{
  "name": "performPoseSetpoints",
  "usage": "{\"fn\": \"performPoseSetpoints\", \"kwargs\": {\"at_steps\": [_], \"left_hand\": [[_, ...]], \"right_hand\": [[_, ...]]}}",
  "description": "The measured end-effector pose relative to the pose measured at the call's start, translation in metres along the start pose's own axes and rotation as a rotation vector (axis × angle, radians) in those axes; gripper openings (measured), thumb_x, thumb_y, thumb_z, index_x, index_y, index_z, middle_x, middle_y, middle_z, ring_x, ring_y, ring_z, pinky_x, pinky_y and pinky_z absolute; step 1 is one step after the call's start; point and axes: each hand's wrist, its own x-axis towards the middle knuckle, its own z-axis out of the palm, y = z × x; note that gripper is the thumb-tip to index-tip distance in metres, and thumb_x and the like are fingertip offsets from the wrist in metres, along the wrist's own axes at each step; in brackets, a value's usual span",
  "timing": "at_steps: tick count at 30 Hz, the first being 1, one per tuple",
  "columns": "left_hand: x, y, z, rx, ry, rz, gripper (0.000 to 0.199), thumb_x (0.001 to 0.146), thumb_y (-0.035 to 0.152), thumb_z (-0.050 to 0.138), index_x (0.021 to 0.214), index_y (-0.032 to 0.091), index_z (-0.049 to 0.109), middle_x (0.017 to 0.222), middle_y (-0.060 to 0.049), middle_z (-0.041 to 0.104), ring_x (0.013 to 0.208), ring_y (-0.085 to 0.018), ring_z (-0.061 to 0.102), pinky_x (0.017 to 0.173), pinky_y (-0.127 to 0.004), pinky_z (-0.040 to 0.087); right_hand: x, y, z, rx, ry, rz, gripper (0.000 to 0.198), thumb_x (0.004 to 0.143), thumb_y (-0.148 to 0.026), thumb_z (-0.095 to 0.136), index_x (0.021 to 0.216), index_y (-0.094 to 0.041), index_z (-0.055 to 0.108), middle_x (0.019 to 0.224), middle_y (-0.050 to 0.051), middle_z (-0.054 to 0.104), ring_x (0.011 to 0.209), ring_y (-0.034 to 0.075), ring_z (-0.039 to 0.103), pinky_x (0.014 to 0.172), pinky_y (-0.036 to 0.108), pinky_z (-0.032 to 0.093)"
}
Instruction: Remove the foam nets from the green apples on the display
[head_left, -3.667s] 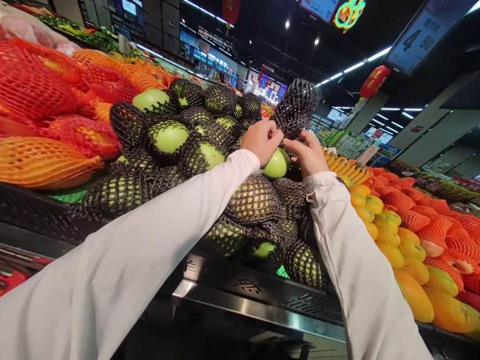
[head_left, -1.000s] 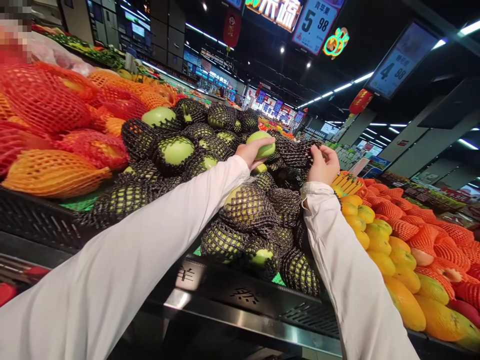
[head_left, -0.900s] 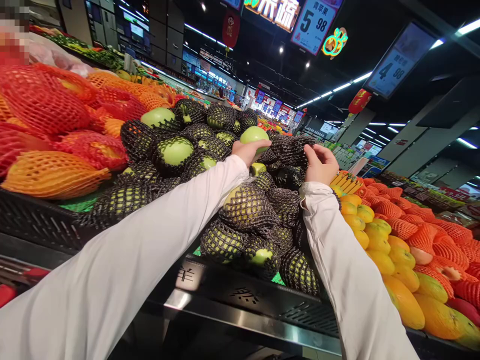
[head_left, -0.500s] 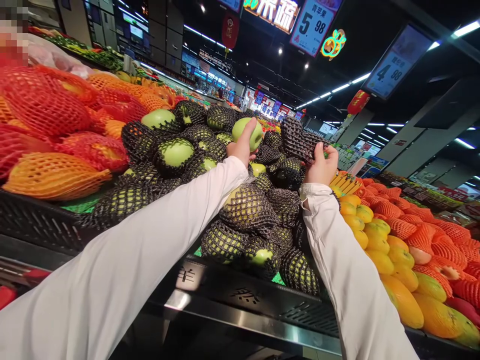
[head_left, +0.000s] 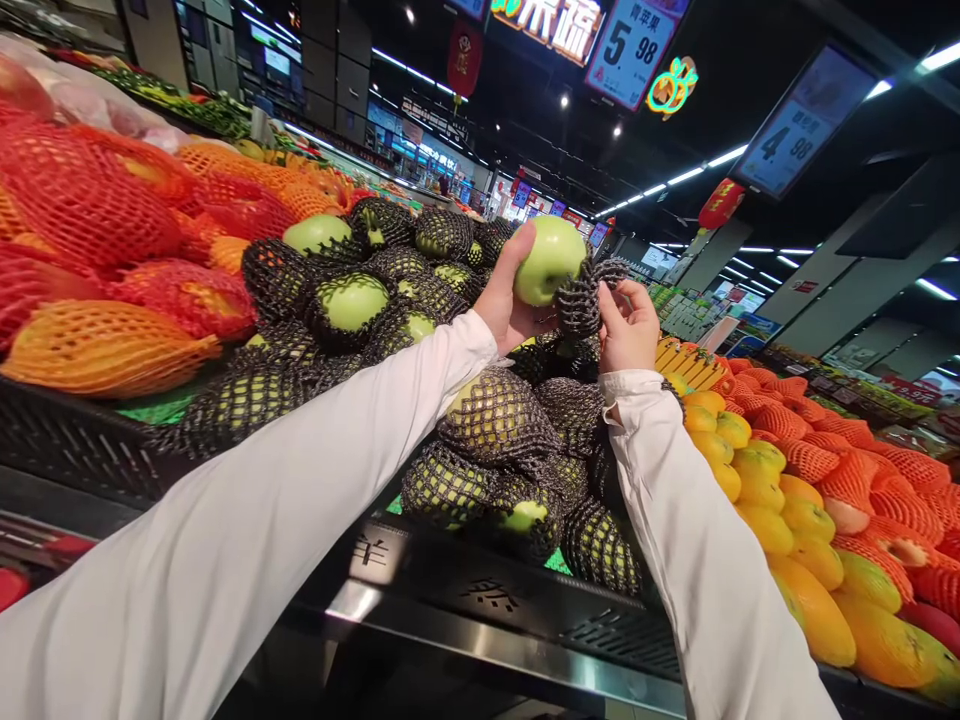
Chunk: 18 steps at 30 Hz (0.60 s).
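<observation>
A bare green apple (head_left: 551, 258) is in my left hand (head_left: 511, 300), the thumb along its left side. My right hand (head_left: 631, 325) pinches a black foam net sleeve (head_left: 581, 300), whose edge touches the lower right of the apple. Both hands are close together above a heap of green apples. Most apples in the heap wear black foam nets, such as the netted apple (head_left: 499, 412) below my left wrist. The fingers behind the apple are partly hidden.
The apples lie in a black crate (head_left: 510, 590) with a steel edge in front. Left are fruits in red and orange nets (head_left: 112, 350). On the right are yellow mangoes (head_left: 810, 555) and fruits in orange-red nets (head_left: 870, 480). Price signs (head_left: 634, 50) hang overhead.
My left hand has brought the apple right and nearer. My right hand has moved the net sleeve slightly left and down, and the sleeve now meets the apple.
</observation>
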Motion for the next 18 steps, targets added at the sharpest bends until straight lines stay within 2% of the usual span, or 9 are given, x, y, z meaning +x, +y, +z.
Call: {"fn": "performPoseSetpoints", "kwargs": {"at_steps": [3, 5, 6, 10, 12, 14, 18], "left_hand": [[-0.006, 0.002, 0.004, -0.030, -0.030, -0.023, 0.054, 0.089, 0.068, 0.039, 0.101, 0.022, 0.063, 0.095, -0.005, 0.067, 0.103, -0.027, 0.066, 0.089, -0.045, 0.054], [-0.008, 0.002, 0.008, -0.026, 0.002, -0.022, 0.049, 0.090, 0.063, 0.043, 0.102, 0.020, 0.064, 0.095, -0.007, 0.068, 0.100, -0.026, 0.067, 0.085, -0.044, 0.056], [-0.009, 0.002, 0.010, -0.018, 0.025, -0.013, 0.046, 0.090, 0.060, 0.047, 0.102, 0.020, 0.064, 0.095, -0.007, 0.068, 0.100, -0.026, 0.068, 0.084, -0.042, 0.057], [-0.006, 0.000, 0.013, 0.020, 0.134, 0.043, 0.041, 0.089, 0.056, 0.055, 0.107, 0.019, 0.063, 0.094, -0.007, 0.069, 0.103, -0.025, 0.067, 0.086, -0.038, 0.057], [-0.002, 0.000, 0.011, 0.052, 0.203, 0.047, 0.042, 0.089, 0.055, 0.057, 0.109, 0.019, 0.062, 0.092, -0.005, 0.068, 0.105, -0.025, 0.067, 0.089, -0.037, 0.056], [0.003, -0.001, 0.006, 0.089, 0.251, 0.041, 0.042, 0.088, 0.055, 0.059, 0.109, 0.019, 0.061, 0.090, -0.004, 0.068, 0.107, -0.025, 0.066, 0.090, -0.036, 0.055], [0.010, -0.003, -0.005, 0.118, 0.223, 0.098, 0.040, 0.092, 0.055, 0.051, 0.106, 0.019, 0.062, 0.090, -0.002, 0.067, 0.104, -0.022, 0.067, 0.090, -0.033, 0.054]], "right_hand": [[0.004, 0.008, -0.008, -0.063, -0.018, 0.083, 0.048, 0.053, -0.049, 0.083, 0.080, -0.022, 0.055, 0.075, -0.004, 0.058, 0.061, 0.009, 0.051, 0.046, 0.019, 0.040], [0.007, 0.012, -0.012, -0.112, 0.015, 0.138, 0.043, 0.056, -0.045, 0.081, 0.080, -0.021, 0.055, 0.073, -0.004, 0.057, 0.061, 0.009, 0.050, 0.047, 0.020, 0.040], [0.009, 0.014, -0.013, -0.131, 0.075, 0.162, 0.040, 0.059, -0.043, 0.079, 0.080, -0.020, 0.053, 0.071, -0.005, 0.056, 0.060, 0.009, 0.050, 0.048, 0.021, 0.041], [0.019, 0.021, -0.018, -0.140, 0.462, 0.214, 0.029, 0.071, -0.041, 0.066, 0.078, -0.022, 0.045, 0.066, -0.006, 0.049, 0.055, 0.010, 0.048, 0.045, 0.022, 0.040], [0.022, 0.021, -0.018, -0.095, 0.521, 0.207, 0.024, 0.074, -0.040, 0.061, 0.078, -0.023, 0.044, 0.066, -0.005, 0.049, 0.057, 0.010, 0.050, 0.044, 0.023, 0.041], [0.021, 0.018, -0.015, -0.003, 0.432, 0.220, 0.023, 0.074, -0.040, 0.060, 0.076, -0.023, 0.045, 0.068, -0.004, 0.051, 0.059, 0.011, 0.053, 0.047, 0.024, 0.046], [0.007, 0.008, -0.005, 0.109, 0.058, 0.408, 0.030, 0.067, -0.045, 0.069, 0.077, -0.021, 0.055, 0.065, -0.003, 0.056, 0.060, 0.014, 0.058, 0.058, 0.031, 0.055]]}}
